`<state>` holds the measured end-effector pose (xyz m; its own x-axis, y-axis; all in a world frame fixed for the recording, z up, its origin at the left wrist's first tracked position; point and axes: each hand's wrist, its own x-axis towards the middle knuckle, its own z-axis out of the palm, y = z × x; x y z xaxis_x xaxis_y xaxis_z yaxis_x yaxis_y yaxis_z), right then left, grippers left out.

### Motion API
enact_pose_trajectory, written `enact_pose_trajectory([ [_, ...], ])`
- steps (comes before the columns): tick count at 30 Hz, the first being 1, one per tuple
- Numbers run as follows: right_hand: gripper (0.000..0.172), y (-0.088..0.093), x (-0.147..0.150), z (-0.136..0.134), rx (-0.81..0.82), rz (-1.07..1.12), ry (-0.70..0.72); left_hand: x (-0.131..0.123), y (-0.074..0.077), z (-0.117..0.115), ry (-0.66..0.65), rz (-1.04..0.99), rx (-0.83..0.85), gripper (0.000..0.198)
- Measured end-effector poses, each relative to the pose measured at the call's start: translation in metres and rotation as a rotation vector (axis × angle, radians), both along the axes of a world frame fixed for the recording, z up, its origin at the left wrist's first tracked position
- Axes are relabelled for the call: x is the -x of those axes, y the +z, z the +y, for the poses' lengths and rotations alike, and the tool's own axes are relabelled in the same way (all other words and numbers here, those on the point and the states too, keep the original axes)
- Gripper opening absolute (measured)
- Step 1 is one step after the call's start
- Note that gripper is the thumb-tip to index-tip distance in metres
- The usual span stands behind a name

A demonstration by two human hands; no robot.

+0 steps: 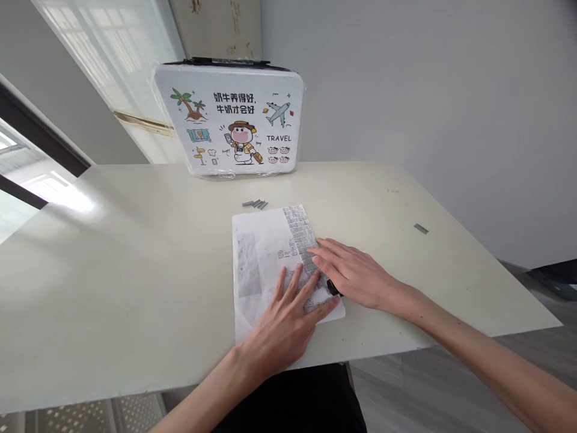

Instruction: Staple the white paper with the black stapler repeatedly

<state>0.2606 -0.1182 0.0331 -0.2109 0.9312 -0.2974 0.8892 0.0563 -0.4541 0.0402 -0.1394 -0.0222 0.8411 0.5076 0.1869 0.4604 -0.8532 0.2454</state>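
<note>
A printed sheet of paper (pixel 252 264) lies on the table, with a dense band of grey print or texture along its right edge. My left hand (pixel 288 325) is spread flat over the lower part of the sheet, fingers apart. At the right edge, my right hand (pixel 360 273) lies palm down with its fingers stretched across the grey band. Under the thumb side of that palm, the end of a small black object (pixel 332 287) shows; most of it is hidden, so its kind cannot be made out. Several short grey staple strips (pixel 255 204) lie just beyond the paper.
A white case (pixel 243 120) with cartoon travel pictures and a clear wrap stands upright at the back of the pale table (pixel 135 270). One more grey strip (pixel 421 228) lies to the right. A grey wall borders the table's right side.
</note>
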Motion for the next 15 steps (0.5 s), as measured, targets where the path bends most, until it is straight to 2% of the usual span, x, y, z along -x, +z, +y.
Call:
enact_pose_trajectory([
  [15,0.075,-0.0050,-0.0026,0.0012,-0.028,-0.020,0.018,-0.0002,-0.0010,0.0000,0.000,0.011,-0.006,0.067],
])
